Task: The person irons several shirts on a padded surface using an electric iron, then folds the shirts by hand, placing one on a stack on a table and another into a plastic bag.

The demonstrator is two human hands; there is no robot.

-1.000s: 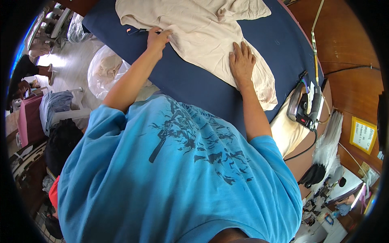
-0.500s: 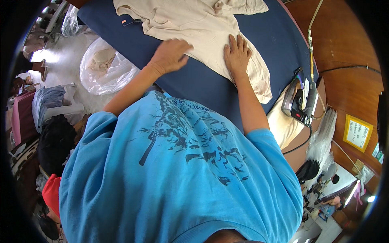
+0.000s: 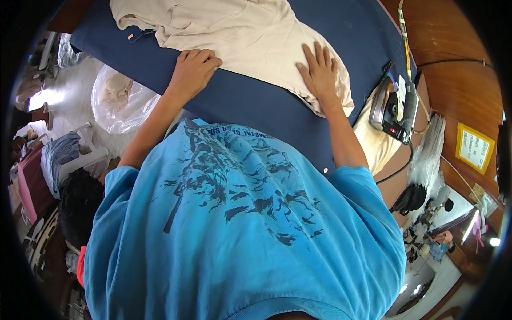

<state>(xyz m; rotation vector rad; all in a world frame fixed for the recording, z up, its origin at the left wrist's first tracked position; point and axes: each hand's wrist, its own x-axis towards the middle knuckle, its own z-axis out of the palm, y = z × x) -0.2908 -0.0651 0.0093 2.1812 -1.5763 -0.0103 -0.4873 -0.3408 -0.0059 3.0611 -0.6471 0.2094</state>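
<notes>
A beige garment [image 3: 240, 37] is spread over the dark blue ironing table [image 3: 256, 98], its far part cut off by the top of the view. At its near edge my left hand [image 3: 196, 72] has its fingers curled together, closed on the cloth; the thumb is mostly hidden. My right hand [image 3: 321, 74] lies flat with fingers spread on the garment's right end. An iron [image 3: 392, 109] with a black handle rests to the right of that hand, on a cream cloth [image 3: 372, 144].
A cord and hose [image 3: 408, 58] run up from the iron beside a wooden wall [image 3: 453, 37]. A clear plastic bag [image 3: 121, 109] with beige cloth stands on the floor at left. A small dark tool [image 3: 140, 36] with an orange tip lies beside the garment.
My left hand has come down onto the garment's near edge and closed there. My right hand has spread its fingers, and the cloth looks smoother at the right. The view has shifted slightly.
</notes>
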